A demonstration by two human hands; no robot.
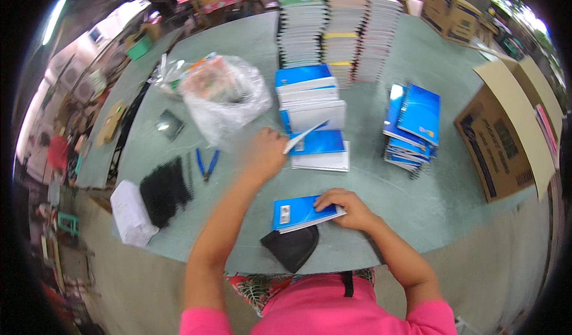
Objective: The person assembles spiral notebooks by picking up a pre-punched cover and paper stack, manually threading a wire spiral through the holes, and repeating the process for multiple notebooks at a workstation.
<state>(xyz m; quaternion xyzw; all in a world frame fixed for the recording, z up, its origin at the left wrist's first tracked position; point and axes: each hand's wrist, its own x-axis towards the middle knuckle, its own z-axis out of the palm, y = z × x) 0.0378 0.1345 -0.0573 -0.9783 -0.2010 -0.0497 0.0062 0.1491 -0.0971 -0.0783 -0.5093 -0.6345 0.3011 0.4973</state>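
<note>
Pressing down with your right hand (pixel 348 208), fingers flat and open, you pin a blue notebook (pixel 301 212) to the near edge of the tabletop (pixel 387 186), just above a black pouch (pixel 292 247). Your left hand (pixel 266 151) is closed around a white sheet (pixel 305 136) lifted from the row of blue notebooks (pixel 310 117) beyond. Blue-handled pliers (pixel 207 162) and black spiral coils (pixel 164 190) lie to the left. A second blue stack (pixel 413 125) sits right, beside a cardboard box (pixel 506 138).
</note>
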